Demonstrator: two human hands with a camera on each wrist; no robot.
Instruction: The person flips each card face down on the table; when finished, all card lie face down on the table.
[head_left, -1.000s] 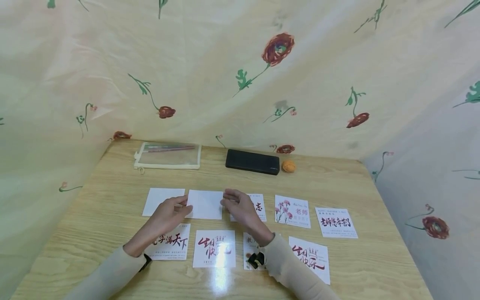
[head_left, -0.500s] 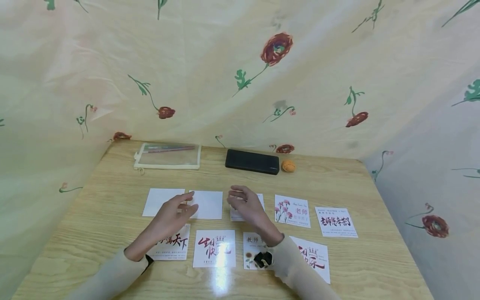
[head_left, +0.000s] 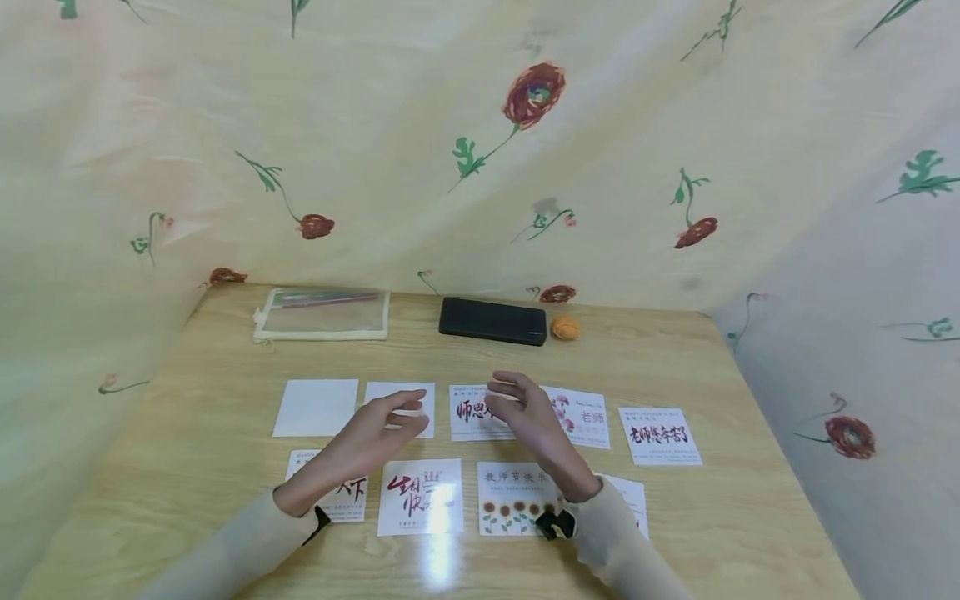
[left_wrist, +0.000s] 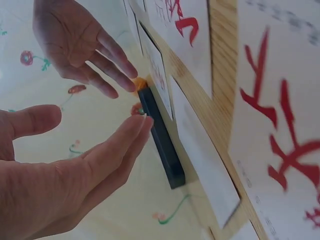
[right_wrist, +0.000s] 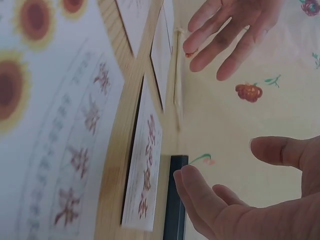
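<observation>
My left hand (head_left: 375, 437) hovers over the second blank white card (head_left: 381, 390) of the back row, fingers and thumb spread apart with nothing between them. To its right, my right hand (head_left: 536, 417) hangs with relaxed fingers, overlapping a card with red brush writing (head_left: 465, 427) and the edge of a pink carnation card (head_left: 592, 417). Both palms face each other, as the left wrist view shows with the left hand (left_wrist: 75, 170) below the right hand (left_wrist: 75, 45). A sunflower card (head_left: 517, 500) lies below the right wrist. Another blank card (head_left: 315, 408) lies at far left.
In front lie a red-lettered birthday card (head_left: 420, 500) and a card (head_left: 348, 504) partly under the left forearm. One more card (head_left: 633, 500) is mostly hidden by the right sleeve. Behind stand a mesh pouch (head_left: 326, 317), a black case (head_left: 492, 321) and a walnut-like ball (head_left: 566, 327).
My hands have come off the edges of the second blank card, which stays on the table. Both have moved to the right, and the head view has shifted slightly.
</observation>
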